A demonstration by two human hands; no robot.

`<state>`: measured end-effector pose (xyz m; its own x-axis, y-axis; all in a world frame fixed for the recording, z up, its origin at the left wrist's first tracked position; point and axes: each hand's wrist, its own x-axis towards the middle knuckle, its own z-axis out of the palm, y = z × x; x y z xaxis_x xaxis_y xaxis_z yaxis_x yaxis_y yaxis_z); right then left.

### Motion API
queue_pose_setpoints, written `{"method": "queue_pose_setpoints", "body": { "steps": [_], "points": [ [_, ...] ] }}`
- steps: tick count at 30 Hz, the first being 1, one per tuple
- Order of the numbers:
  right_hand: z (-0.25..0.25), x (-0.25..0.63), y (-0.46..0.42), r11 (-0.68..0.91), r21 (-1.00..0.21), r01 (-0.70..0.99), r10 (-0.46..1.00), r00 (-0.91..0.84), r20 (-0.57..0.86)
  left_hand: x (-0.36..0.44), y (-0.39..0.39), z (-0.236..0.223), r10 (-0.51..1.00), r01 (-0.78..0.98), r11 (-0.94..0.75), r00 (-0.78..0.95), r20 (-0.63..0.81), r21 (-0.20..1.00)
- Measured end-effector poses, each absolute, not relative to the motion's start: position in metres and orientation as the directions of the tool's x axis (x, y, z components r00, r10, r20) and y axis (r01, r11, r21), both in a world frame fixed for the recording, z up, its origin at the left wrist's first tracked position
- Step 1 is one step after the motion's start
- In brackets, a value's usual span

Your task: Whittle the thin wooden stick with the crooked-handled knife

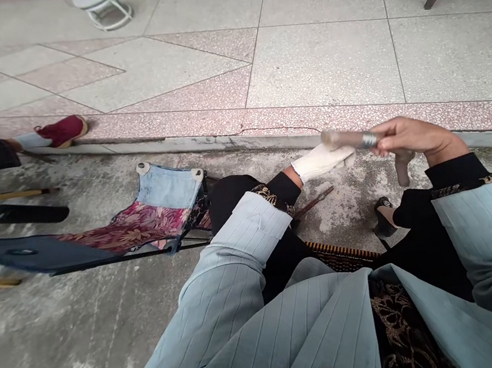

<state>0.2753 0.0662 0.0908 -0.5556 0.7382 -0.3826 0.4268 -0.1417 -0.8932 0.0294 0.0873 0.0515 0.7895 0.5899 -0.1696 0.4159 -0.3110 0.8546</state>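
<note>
"White knit covers the left hand (321, 162); why only that one, do you think?"

"I can only guess. The right hand (404, 137) is bare, and bare skin would feel a small tool better, while the glove would spare the other palm from rubbing."

"What is the right hand holding?"

"A banded rod (345, 139), blurred, with a silvery collar near its gripped end. The bare fingers are clamped at that collar, probably because a hold at the end leaves the rest of the length clear. It points across towards the glove, out in front of the knees."

"And the gloved fingers?"

"They stretch out just below the rod. Whether they close on anything, I can't tell; the rod and the blur hide it."

"Something hangs under the right hand, too."

"A brownish dangling piece (402, 172). I can't say whether it belongs to the rod."

"Anything else within reach?"

"A thin bar (318, 200) lies on the concrete floor (124, 332), below the glove. That spot looks handy for someone seated, though it may simply have been dropped there."

"And the folding chair (116, 231)?"

"Just beside the left knee, its blue and floral cloth stretched over a frame, presumably so it gives under a sitter."
</note>
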Motion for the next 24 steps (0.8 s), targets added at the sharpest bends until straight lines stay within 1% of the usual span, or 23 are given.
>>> {"method": "queue_pose_setpoints", "body": {
  "steps": [1, 2, 3, 5, 7, 9, 10, 11, 12, 13, 15, 16, 17, 18, 19, 20, 21, 22, 24],
  "points": [
    [0.092, 0.278, 0.066, -0.152, -0.929, 0.338, 0.837, -0.455, -0.303, 0.030, 0.086, 0.051, 0.599, 0.389, -0.289, 0.786, -0.152, 0.874],
    [0.092, 0.279, 0.067, -0.149, -0.953, 0.262, 0.907, -0.349, -0.238, 0.030, 0.085, 0.051, 0.600, 0.356, -0.282, 0.790, -0.126, 0.891],
    [0.091, 0.280, 0.068, -0.143, -0.967, 0.209, 0.948, -0.253, -0.195, 0.031, 0.084, 0.050, 0.595, 0.320, -0.279, 0.798, -0.099, 0.905],
    [0.087, 0.280, 0.070, -0.153, -0.972, 0.179, 0.974, -0.142, -0.179, 0.032, 0.083, 0.047, 0.572, 0.271, -0.303, 0.819, -0.053, 0.914],
    [0.082, 0.277, 0.072, -0.182, -0.962, 0.202, 0.972, -0.109, -0.207, 0.034, 0.082, 0.045, 0.545, 0.276, -0.370, 0.837, -0.033, 0.887],
    [0.078, 0.273, 0.074, -0.206, -0.944, 0.257, 0.969, -0.081, -0.233, 0.036, 0.082, 0.043, 0.529, 0.318, -0.451, 0.848, -0.038, 0.834],
    [0.076, 0.271, 0.075, -0.217, -0.923, 0.317, 0.968, -0.054, -0.246, 0.037, 0.082, 0.042, 0.519, 0.345, -0.495, 0.853, -0.047, 0.797],
    [0.074, 0.269, 0.076, -0.231, -0.882, 0.411, 0.965, -0.017, -0.260, 0.038, 0.082, 0.040, 0.507, 0.371, -0.539, 0.860, -0.060, 0.756],
    [0.071, 0.268, 0.077, -0.241, -0.807, 0.539, 0.962, 0.025, -0.271, 0.039, 0.081, 0.038, 0.495, 0.393, -0.582, 0.866, -0.074, 0.712],
    [0.069, 0.266, 0.079, -0.241, -0.693, 0.679, 0.960, 0.059, -0.275, 0.040, 0.080, 0.036, 0.483, 0.410, -0.621, 0.871, -0.085, 0.668],
    [0.063, 0.263, 0.081, -0.179, -0.400, 0.899, 0.956, 0.064, -0.285, 0.041, 0.078, 0.032, 0.474, 0.436, -0.680, 0.875, -0.099, 0.590],
    [0.060, 0.262, 0.082, -0.120, -0.268, 0.956, 0.950, 0.032, -0.312, 0.041, 0.077, 0.031, 0.480, 0.449, -0.697, 0.871, -0.101, 0.559],
    [0.057, 0.261, 0.082, -0.054, -0.170, 0.984, 0.934, -0.010, -0.357, 0.041, 0.077, 0.030, 0.493, 0.465, -0.703, 0.864, -0.101, 0.538],
    [0.055, 0.260, 0.082, 0.014, -0.116, 0.993, 0.906, -0.061, -0.419, 0.040, 0.078, 0.031, 0.513, 0.482, -0.700, 0.853, -0.099, 0.527],
    [0.053, 0.260, 0.082, 0.074, -0.106, 0.992, 0.863, -0.117, -0.492, 0.039, 0.079, 0.033, 0.533, 0.498, -0.691, 0.841, -0.096, 0.524],
    [0.053, 0.260, 0.081, 0.121, -0.137, 0.983, 0.807, -0.178, -0.563, 0.037, 0.081, 0.035, 0.550, 0.508, -0.682, 0.831, -0.090, 0.526],
    [0.054, 0.261, 0.079, 0.151, -0.207, 0.967, 0.739, -0.249, -0.626, 0.035, 0.084, 0.037, 0.564, 0.514, -0.671, 0.822, -0.082, 0.535],
    [0.057, 0.263, 0.078, 0.162, -0.307, 0.938, 0.660, -0.334, -0.673, 0.033, 0.088, 0.040, 0.579, 0.516, -0.655, 0.812, -0.073, 0.552],
    [0.066, 0.267, 0.074, 0.114, -0.538, 0.835, 0.526, -0.510, -0.681, 0.030, 0.094, 0.045, 0.616, 0.509, -0.598, 0.786, -0.052, 0.618]
  ]
}}
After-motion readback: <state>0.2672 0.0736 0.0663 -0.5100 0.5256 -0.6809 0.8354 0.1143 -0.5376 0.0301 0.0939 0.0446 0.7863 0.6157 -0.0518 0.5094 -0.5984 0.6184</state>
